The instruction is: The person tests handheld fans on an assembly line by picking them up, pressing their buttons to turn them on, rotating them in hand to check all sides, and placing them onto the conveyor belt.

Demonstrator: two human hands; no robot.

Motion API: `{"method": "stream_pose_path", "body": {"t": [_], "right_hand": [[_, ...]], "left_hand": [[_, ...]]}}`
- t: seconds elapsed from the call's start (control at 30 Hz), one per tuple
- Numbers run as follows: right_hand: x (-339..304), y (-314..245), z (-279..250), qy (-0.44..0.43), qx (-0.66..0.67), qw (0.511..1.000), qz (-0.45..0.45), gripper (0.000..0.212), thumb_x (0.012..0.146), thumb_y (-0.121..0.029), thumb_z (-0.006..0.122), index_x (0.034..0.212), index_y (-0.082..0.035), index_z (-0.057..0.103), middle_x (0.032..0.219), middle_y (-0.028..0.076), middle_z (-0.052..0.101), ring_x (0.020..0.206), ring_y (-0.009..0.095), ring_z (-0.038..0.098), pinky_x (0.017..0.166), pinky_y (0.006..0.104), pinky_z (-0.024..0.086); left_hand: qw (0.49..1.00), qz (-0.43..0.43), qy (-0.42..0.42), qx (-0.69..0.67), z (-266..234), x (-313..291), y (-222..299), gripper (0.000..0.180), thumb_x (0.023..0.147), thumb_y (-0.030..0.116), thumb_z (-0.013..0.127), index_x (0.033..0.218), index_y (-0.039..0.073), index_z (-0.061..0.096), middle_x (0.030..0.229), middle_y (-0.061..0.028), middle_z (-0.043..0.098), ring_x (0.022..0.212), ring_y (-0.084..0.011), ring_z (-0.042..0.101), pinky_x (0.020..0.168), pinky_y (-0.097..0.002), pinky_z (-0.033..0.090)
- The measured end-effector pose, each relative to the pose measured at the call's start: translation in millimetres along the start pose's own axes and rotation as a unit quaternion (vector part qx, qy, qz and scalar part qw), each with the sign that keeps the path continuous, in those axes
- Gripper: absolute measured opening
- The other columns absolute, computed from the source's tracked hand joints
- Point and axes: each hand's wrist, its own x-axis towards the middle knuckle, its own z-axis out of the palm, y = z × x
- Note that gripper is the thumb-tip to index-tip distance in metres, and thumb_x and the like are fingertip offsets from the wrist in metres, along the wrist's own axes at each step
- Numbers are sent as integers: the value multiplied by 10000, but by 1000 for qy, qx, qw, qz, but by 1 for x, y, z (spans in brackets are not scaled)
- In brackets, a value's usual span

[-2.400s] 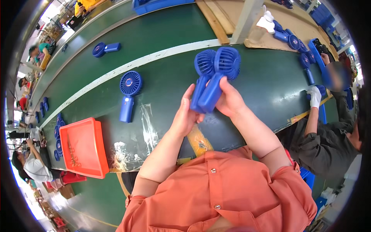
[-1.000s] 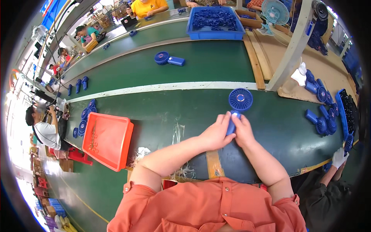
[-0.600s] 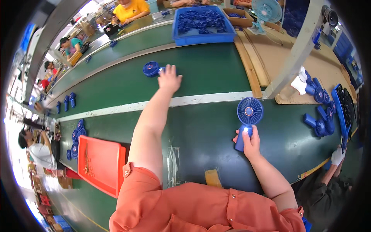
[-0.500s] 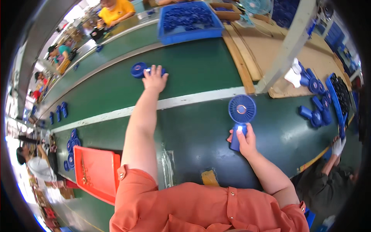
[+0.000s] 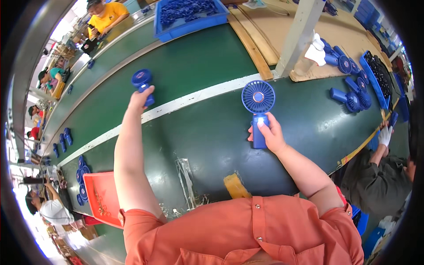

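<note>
My right hand [image 5: 271,134] is closed round the handle of a blue handheld fan [image 5: 259,97], its round grille upward and a white light glowing on the handle under the thumb. Over the green belt on the left, my left hand [image 5: 140,98] grips a second blue handheld fan [image 5: 141,77] by its handle, fingers wrapped and partly hidden. That fan's round head points away from me. Whether it still touches the belt I cannot tell.
Several blue fans [image 5: 353,100] lie at the right beside a blue tray of black parts [image 5: 366,59]. An orange tray [image 5: 90,187] and more fans [image 5: 82,170] are at the left. A metal post [image 5: 300,37] rises beyond. Co-workers sit along the line; a gloved hand [image 5: 385,136] shows at far right.
My left hand has gone from lying spread over the second fan to gripping its handle, and the fan has turned. The right-hand fan stays held. The whole view has shifted.
</note>
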Motion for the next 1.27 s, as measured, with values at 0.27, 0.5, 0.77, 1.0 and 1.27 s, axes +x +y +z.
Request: {"method": "stream_pose_path", "body": {"t": [0.27,0.5,0.77,1.0,1.27], "right_hand": [[9,-32,-45,-67,-354,929,90,438,871,-312,587,1113,45,512,929,152,627,777,216,623,695,318,510],[-13,-103,-15,-83,-626,742,-226,261,793,-218,642,976,-35,615,947,153,598,923,325,558,801,381,463],[-46,-38,49,-330,-550,734,-222,521,781,-340,636,1108,49,521,1160,223,503,1143,359,447,950,448,381],[-52,-29,70,-297,-647,678,-181,691,784,-455,568,1280,-4,399,1337,235,354,1263,354,320,1040,566,226],[-63,54,56,-270,-723,612,-174,841,794,-609,423,1418,-109,162,1492,140,121,1372,345,72,1090,566,38]], "left_hand": [[946,100,-270,-148,38,-207,29,481,830,171,644,1185,-12,377,949,-144,606,697,-172,618,658,-296,535],[884,356,-246,178,57,-266,3,521,827,176,632,1266,17,399,966,-153,595,780,-232,624,696,-333,505],[617,591,-233,465,97,-298,-16,692,740,416,631,1283,41,425,1159,-132,492,1083,-289,475,957,-454,357],[652,653,-264,280,114,-323,60,783,636,540,683,1166,-5,495,1139,-178,529,1138,-328,468,1001,-498,317],[700,616,-323,163,186,-325,21,638,631,383,708,1084,-29,529,912,-149,561,892,-301,532,867,-430,395]]}}
